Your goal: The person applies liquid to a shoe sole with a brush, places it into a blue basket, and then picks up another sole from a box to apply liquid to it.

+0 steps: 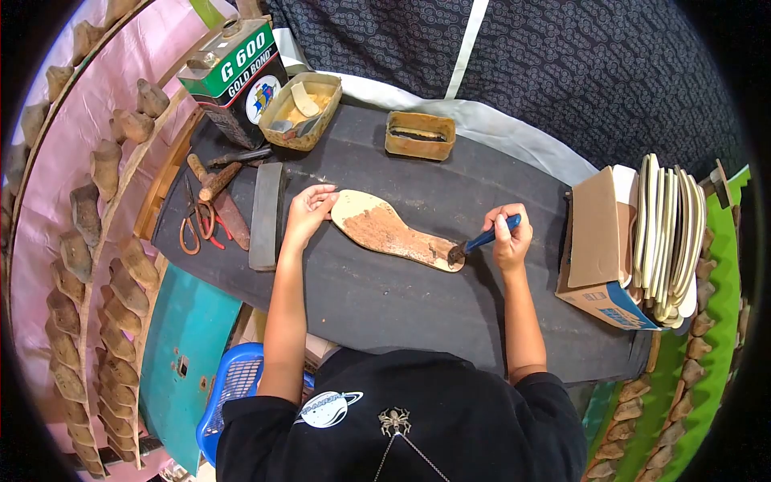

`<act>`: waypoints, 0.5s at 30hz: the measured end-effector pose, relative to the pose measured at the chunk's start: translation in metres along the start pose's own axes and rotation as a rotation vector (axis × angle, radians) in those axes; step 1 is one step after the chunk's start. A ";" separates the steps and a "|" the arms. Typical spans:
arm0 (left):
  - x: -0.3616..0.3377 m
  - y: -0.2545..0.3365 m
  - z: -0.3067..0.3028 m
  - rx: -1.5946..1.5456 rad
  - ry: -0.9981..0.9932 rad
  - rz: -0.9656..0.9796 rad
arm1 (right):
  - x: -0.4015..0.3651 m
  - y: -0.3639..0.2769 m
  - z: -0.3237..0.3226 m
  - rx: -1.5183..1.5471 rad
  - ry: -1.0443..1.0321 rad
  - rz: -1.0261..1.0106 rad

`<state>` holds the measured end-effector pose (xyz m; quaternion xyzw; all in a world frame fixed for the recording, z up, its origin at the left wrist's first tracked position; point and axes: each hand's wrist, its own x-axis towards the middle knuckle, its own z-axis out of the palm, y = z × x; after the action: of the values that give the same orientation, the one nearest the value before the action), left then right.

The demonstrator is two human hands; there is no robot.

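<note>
A shoe-sole-shaped insole point(384, 230) lies on the dark table covering, its wide end to the left and its heel to the right. Brown, patchy colour covers much of its pale face. My left hand point(309, 211) pinches the rim of the wide end between thumb and fingers. In my right hand point(509, 238) is a blue-handled brush point(485, 237), the fingers wrapped round its handle. The brush's dark bristles touch the heel end of the insole.
A green G 600 can point(238, 76), a tub with pale paste point(301, 111) and a small tan container point(420, 136) stand at the back. Scissors point(197, 218), a hammer point(220, 183) and a grey block point(266, 217) lie left. A cardboard box point(596, 233) beside stacked insoles point(665, 241) stands right.
</note>
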<state>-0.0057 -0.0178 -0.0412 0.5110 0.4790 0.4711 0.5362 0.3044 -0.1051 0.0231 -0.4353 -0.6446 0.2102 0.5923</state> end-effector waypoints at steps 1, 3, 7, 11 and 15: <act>0.000 0.000 0.000 0.000 -0.001 0.000 | -0.001 0.001 0.003 0.040 0.030 -0.020; 0.000 -0.001 -0.001 -0.016 -0.012 0.001 | -0.001 0.000 0.009 0.079 0.061 -0.038; 0.001 -0.002 -0.001 -0.026 -0.015 0.005 | -0.002 0.002 0.012 0.076 -0.009 -0.085; 0.000 -0.001 -0.001 0.000 -0.014 0.002 | -0.002 0.006 0.008 0.019 -0.041 -0.122; 0.001 -0.002 -0.002 -0.011 -0.018 0.010 | 0.001 0.005 0.001 0.000 -0.001 -0.135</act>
<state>-0.0071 -0.0169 -0.0435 0.5147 0.4689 0.4717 0.5410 0.3054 -0.1017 0.0193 -0.3908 -0.6727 0.1698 0.6049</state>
